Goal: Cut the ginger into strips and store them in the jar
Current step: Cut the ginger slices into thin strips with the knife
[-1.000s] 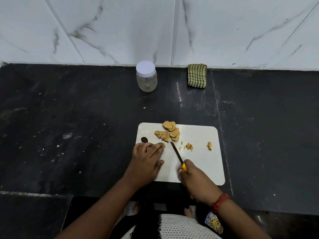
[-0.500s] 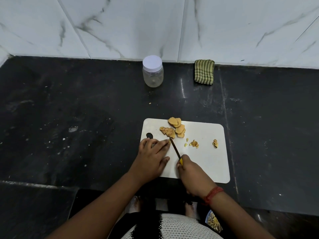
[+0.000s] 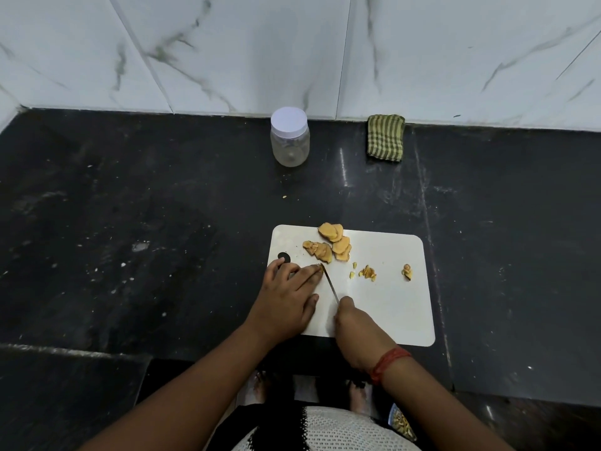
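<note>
Your left hand (image 3: 287, 296) lies flat on the left half of the white cutting board (image 3: 390, 307), fingers extended and close together, pressing down on a ginger piece that is almost wholly hidden beneath the fingertips — only a sliver shows at their tips. Your right hand (image 3: 356, 327) is at the board's near edge, fingers curled around the handle of the knife (image 3: 330, 283); the handle itself is covered by the grip. The thin blade runs diagonally up and to the left, its tip just beside your left fingertips.

The ginger slices (image 3: 328, 244) lie in an overlapping pile near the board's far edge, left of centre. Small cut bits (image 3: 367, 272) lie just right of the blade tip, and one separate scrap (image 3: 407, 272) lies closer to the board's right edge.

The jar (image 3: 289, 136) stands upright at the far edge of the black countertop (image 3: 130, 222), against the marble wall — its white lid is on, and it is well apart from the board. A folded green striped cloth (image 3: 385, 138) lies to the right of the jar, also at the far edge.
</note>
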Demonstrator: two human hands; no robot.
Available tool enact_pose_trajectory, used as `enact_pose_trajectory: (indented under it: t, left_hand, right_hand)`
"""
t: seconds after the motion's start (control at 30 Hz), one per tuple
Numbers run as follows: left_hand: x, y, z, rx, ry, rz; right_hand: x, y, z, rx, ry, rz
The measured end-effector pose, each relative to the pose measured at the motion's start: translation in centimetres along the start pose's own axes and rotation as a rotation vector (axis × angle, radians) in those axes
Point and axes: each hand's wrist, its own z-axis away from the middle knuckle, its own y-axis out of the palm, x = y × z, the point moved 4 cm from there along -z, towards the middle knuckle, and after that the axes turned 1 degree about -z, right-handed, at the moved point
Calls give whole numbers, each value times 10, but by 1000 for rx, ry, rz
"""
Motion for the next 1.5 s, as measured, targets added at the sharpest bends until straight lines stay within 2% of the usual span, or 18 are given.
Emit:
enact_pose_trajectory:
  t: [0.2, 0.3, 0.67, 0.87, 1.17, 1.5]
  left_hand:
    - [0, 1, -1, 8, -8, 7]
    - [0, 2, 0, 7, -10, 24]
    - [2, 5, 1, 14, -10, 50]
    - [2, 4, 1, 12, -2, 43]
    - [0, 5, 1, -12, 21, -5]
    - [-7, 5, 0, -58, 38, -3]
  right_hand:
    - [-14, 7, 22, 19, -3, -45]
    - [-15, 3, 26, -31, -21, -123]
    - [1, -10, 4, -47, -39, -177]
    - [1, -7, 0, -51, -6, -143]
    - [-1, 5, -2, -61, -5, 68]
    - [-4, 7, -3, -56, -17, 27]
